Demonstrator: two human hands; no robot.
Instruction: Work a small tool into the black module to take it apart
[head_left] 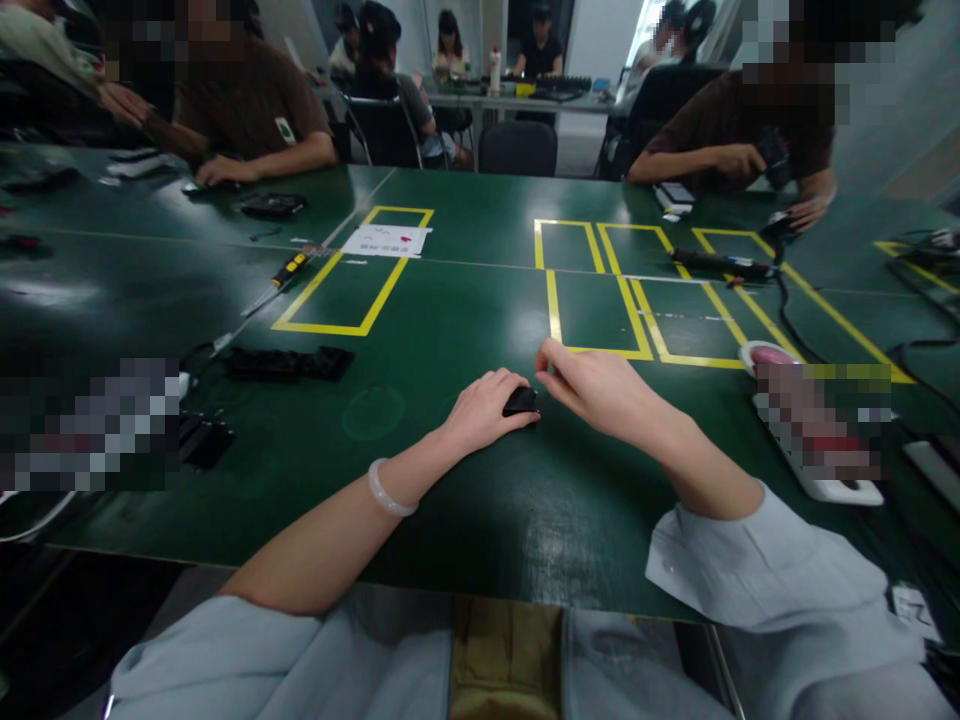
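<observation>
Holding a small black object (520, 401) low at a green table (450, 520), a person's left hand (487, 408) closes around it, fingers over the far side and thumb along the near side. The grip is narrow, seemingly to keep so slight a piece from sliding on the smooth top. The object sits in front of the person's body, between the two hands, a spot likely chosen because both can reach it and the eyes can look straight down on it. The right hand (589, 385) hangs just beside it, fingers curled in toward the thumb; whether anything is pinched there cannot be told.

Beyond, yellow tape (322, 329) marks out rectangles, probably to give items set places. A printed sheet (386, 241) lies across one of them, perhaps as a label. To the left, a black strip (289, 363) and a screwdriver (291, 268) with a yellow-and-black handle lie apart from the hands, leaving elbow room. Across the table at right, a co-worker grasps a dark device (772, 157).
</observation>
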